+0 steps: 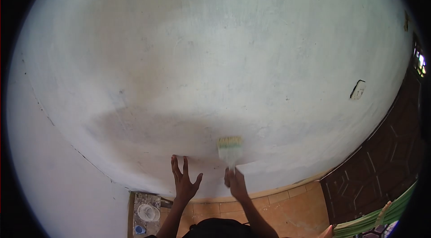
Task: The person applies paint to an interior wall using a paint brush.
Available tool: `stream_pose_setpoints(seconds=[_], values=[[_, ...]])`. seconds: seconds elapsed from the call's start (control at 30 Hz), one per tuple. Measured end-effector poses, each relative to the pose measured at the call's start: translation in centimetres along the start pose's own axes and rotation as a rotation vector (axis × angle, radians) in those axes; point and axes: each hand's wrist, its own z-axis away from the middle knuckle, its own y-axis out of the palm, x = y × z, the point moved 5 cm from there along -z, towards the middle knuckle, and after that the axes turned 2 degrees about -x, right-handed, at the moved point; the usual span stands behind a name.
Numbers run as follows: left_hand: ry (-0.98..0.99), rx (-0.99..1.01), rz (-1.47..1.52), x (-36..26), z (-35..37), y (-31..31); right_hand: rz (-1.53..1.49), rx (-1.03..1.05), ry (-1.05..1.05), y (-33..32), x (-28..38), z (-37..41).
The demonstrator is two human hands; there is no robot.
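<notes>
A wide flat paintbrush (230,149) with pale yellow bristles and a whitish body is in my right hand (236,183), whose fingers wrap round its handle. Its bristles point up, against the pale wall (269,81). To the left, my left hand (184,184) has its fingers spread, with the fingertips right at the wall surface. Shadows fall over the wall around and above both hands, which show low in the view.
A clear round tub (148,212) and a small blue-and-white container (139,229) stand on a stained board at lower left. Orange tiles (287,206) cover the floor. A switch plate (358,90), a dark panelled door (372,170) and green cloth (381,218) are on the right.
</notes>
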Motion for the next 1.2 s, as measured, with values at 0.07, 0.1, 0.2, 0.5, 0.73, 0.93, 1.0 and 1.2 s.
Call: stream_pose_setpoints(seconds=[0.07, 0.1, 0.2, 0.5, 0.73, 0.93, 1.0, 1.2], values=[[-0.018, -0.006, 0.012, -0.4, -0.3, -0.1, -0.058, 0.009, 0.017, 0.2, 1.3, 0.3], [-0.024, -0.009, 0.029, -0.7, -0.4, -0.2, -0.091, 0.007, 0.027, 0.3, 2.2, 0.9], [-0.030, -0.026, 0.050, -1.5, 0.0, 0.4, -0.011, -0.078, -0.173, -0.3, 10.8, -2.3], [-0.052, -0.114, 0.042, -2.8, -0.4, 3.0, 0.024, -0.059, -0.033, -5.8, 6.2, -3.5], [-0.076, -0.109, 0.012, -3.1, -0.3, 3.0, 0.047, -0.044, -0.137, -5.3, 6.2, 0.2], [-0.064, -0.125, 0.069, -4.2, 0.1, 3.3, -0.047, -0.052, -0.192, -4.7, 13.8, -5.7], [-0.060, -0.096, 0.072, -4.5, 0.6, 3.9, -0.050, -0.066, -0.160, -5.3, 11.1, -6.1], [-0.048, 0.016, 0.065, -5.8, 2.0, 4.8, 0.071, -0.158, 0.109, -8.5, -4.8, 2.8]])
